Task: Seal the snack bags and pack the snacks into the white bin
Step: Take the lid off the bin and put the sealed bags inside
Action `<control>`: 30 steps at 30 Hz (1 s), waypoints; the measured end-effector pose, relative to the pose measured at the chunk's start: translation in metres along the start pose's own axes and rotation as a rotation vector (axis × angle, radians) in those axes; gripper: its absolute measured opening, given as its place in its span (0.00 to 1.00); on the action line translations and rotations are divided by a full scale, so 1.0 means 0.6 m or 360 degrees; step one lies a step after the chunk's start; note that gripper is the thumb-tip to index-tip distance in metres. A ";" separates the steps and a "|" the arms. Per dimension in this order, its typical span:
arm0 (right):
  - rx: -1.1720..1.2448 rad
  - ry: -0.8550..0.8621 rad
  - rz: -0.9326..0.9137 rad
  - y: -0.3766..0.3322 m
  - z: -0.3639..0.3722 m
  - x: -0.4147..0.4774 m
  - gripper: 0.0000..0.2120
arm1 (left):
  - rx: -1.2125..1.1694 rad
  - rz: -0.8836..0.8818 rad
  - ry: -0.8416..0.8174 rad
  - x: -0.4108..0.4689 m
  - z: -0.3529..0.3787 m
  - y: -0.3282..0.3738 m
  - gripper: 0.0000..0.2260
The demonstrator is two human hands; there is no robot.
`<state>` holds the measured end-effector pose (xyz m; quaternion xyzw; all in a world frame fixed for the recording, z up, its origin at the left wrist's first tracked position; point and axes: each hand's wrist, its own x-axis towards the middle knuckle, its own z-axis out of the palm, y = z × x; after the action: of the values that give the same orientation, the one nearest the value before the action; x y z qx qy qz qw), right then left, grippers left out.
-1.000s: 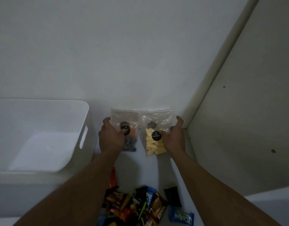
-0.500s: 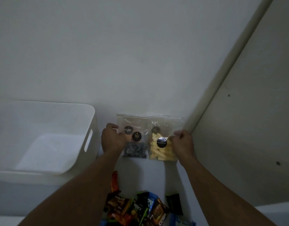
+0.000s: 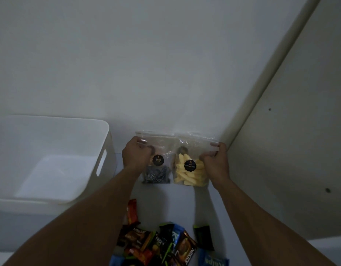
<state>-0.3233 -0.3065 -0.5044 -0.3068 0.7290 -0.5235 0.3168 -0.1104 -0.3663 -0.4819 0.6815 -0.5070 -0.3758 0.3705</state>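
Two clear plastic zip bags stand upright to the right of the white plastic bin (image 3: 106,144), touching edge to edge against the white wall (image 3: 146,73). Their long axes run up the wall, zip strips uppermost, and their round black labels face the camera.

The bag of dark swirled snacks (image 3: 159,174) is the nearer to the bin. The bag of pale yellow sticks (image 3: 190,172) is just beyond it, farther from the bin. Whether either zip is closed cannot be told.

The left hand (image 3: 136,156) grips the upper corner of the dark-snack bag on the bin side, fingers curled on the plastic. The right hand (image 3: 215,162) pinches the upper edge of the yellow-stick bag on the side away from the bin.

The bin is open side up, its slot handle facing the bags and its white floor visible. A pile of coloured foil snack packets (image 3: 162,244) lies right of the bin, nearer the camera than the bags.
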 end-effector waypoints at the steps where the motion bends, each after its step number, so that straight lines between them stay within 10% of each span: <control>1: -0.0012 0.0008 -0.0019 -0.005 -0.002 -0.002 0.19 | -0.0007 -0.0002 -0.0013 -0.002 -0.007 0.004 0.07; 7: -0.0148 0.0047 -0.0290 -0.036 -0.017 -0.015 0.10 | 0.0009 0.0144 -0.0148 0.000 -0.024 0.026 0.07; 16: -0.0630 -0.0192 -0.0863 -0.039 -0.047 -0.013 0.25 | 0.0501 0.0606 -0.0372 0.000 -0.039 0.047 0.11; 30: -0.0908 -0.0288 -0.0959 -0.049 -0.063 -0.023 0.24 | 0.0948 0.0909 -0.0605 0.000 -0.041 0.052 0.18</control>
<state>-0.3411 -0.2821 -0.4649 -0.6264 0.6916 -0.3408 0.1147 -0.1017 -0.3701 -0.4434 0.5102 -0.8197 -0.2148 0.1473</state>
